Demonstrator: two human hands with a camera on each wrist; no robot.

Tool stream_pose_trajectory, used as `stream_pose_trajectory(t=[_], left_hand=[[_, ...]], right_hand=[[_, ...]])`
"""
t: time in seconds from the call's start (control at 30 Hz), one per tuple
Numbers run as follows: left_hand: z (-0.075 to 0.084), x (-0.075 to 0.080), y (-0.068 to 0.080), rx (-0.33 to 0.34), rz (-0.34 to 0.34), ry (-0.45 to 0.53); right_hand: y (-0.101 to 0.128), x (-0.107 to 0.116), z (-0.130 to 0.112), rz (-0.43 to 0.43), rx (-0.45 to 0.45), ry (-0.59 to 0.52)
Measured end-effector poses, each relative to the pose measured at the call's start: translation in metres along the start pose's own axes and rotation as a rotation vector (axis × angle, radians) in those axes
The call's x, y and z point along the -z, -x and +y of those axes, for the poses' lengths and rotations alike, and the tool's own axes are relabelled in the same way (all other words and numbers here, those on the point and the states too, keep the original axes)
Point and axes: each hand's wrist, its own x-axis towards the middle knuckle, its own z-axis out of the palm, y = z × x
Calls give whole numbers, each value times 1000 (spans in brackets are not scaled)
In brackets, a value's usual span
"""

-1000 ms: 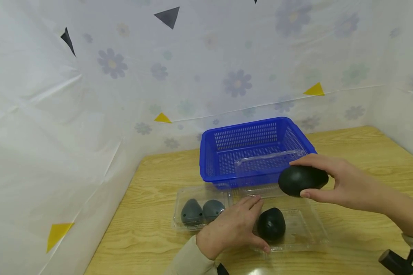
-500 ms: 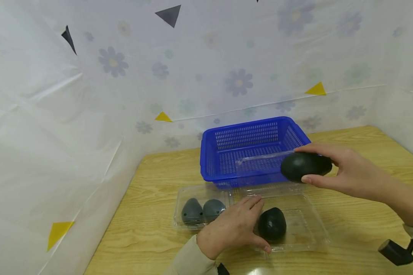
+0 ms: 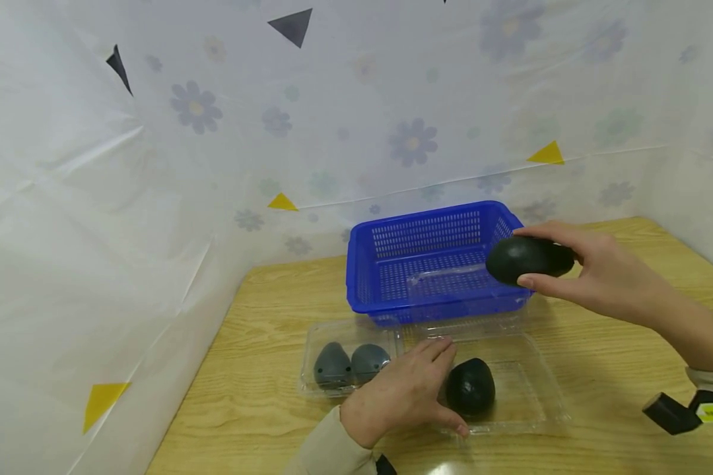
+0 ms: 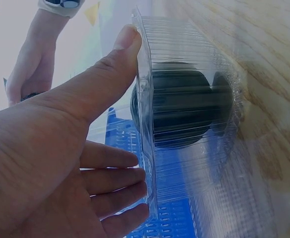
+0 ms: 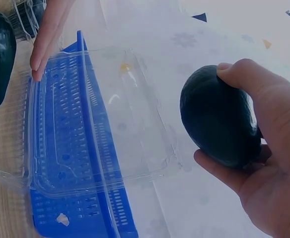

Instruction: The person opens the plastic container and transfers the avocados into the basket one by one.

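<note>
My right hand (image 3: 609,277) holds a dark green avocado (image 3: 525,259) between thumb and fingers, raised over the right front corner of the blue basket (image 3: 356,277). In the right wrist view the avocado (image 5: 219,116) lies on its side in the grip. My left hand (image 3: 401,392) rests with extended fingers along the left rim of an open clear plastic clamshell box (image 3: 517,396). Its thumb lies at the near end of that rim in the left wrist view. One more avocado (image 3: 471,386) sits in the left part of the clamshell's base, beside the thumb.
Left of the open box stands a smaller clear plastic box (image 3: 317,333), with two dark greyish-green avocados (image 3: 331,366) under its plastic. The open clamshell's raised clear lid (image 3: 451,284) leans at the basket's front. A white patterned sheet (image 3: 333,119) hangs behind the wooden table (image 3: 232,396).
My right hand has lifted the avocado higher and farther back, from above the clamshell toward the basket's right side. My left hand stays in place on the rim.
</note>
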Motion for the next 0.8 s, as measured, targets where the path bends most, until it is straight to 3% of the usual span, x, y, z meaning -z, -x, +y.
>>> stream_pose_trajectory(t=[0.37, 0.8], left_hand=[[0, -1, 0, -13, 11, -13], [0, -3, 0, -18, 35, -31]], right_hand=[[-11, 0, 9, 54, -46, 25], [-14, -4, 20, 41, -131, 27]])
